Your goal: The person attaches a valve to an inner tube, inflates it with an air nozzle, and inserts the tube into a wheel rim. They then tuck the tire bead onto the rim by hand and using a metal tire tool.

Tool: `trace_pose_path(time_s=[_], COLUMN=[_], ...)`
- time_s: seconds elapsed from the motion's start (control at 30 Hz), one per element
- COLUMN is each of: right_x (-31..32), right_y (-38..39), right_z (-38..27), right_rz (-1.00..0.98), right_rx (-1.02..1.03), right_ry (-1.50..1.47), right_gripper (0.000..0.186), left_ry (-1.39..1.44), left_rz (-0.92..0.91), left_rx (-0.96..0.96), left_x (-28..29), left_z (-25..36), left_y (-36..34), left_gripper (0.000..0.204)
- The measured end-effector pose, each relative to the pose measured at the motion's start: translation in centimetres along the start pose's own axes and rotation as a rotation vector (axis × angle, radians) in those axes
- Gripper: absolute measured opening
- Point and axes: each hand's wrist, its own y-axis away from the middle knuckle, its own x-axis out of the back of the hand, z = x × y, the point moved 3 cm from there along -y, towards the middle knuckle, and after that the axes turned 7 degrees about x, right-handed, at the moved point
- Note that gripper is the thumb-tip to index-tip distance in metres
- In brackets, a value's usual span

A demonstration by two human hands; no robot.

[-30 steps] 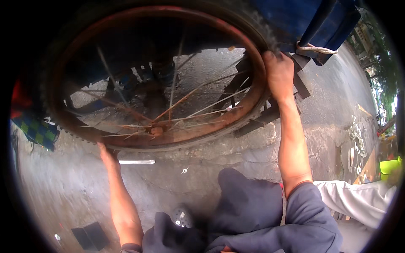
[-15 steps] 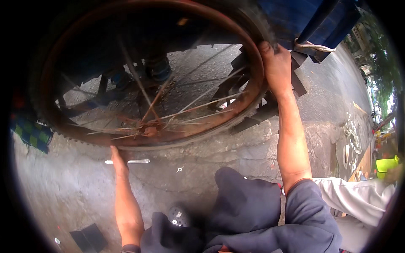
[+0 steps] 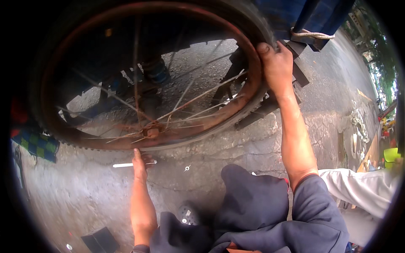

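Note:
A large spoked wheel [image 3: 221,122] with a rusty rim and dark tyre fills the upper part of the head view. At its right side my right hand [image 3: 278,67] is closed round the tyre, thumb against the rim. Its rusty hub [image 3: 151,131] shows near the lower rim. Just below the wheel's near edge is my left hand [image 3: 141,163], fingers apart, thumb pointing up at the tyre; whether the thumb touches it I cannot tell. A slim, pale bar [image 3: 124,165] appears to lie on the ground behind that hand.
A blue metal frame [image 3: 325,21] with a rope tied on it stands at upper right. A checkered cloth [image 3: 36,145] hangs at left. Below are a dark box-like piece [image 3: 100,241] and a round perforated part [image 3: 188,214]. Another person's pale sleeve or trouser leg [image 3: 358,187] is at right.
The wheel's spokes have shifted position, so it has turned. My left hand has moved right along the lower tyre edge, and its fingers now show. My right hand stays on the tyre.

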Motion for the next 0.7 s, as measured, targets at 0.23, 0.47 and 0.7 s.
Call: trace_pose_path(time_s=[0.23, 0.47, 0.7], right_x=[-0.8, 0.2, 0.0], right_y=[7.0, 2.4, 5.8], right_z=[3.3, 3.1, 1.2], right_rz=[0.250, -0.010, 0.129], right_rx=[-0.125, -0.284, -0.098], right_ry=[-0.141, -0.141, -0.067], right_gripper=[0.072, 0.071, 0.078], left_ry=[-0.059, -0.120, -0.221], left_rz=[0.017, -0.064, -0.121], left_rx=[0.009, 0.052, 0.133], left_x=[-0.5, -1.9, -3.4], left_z=[-0.3, -1.5, -2.4], left_y=[0.6, -0.3, 0.8], left_gripper=[0.075, 0.069, 0.049])
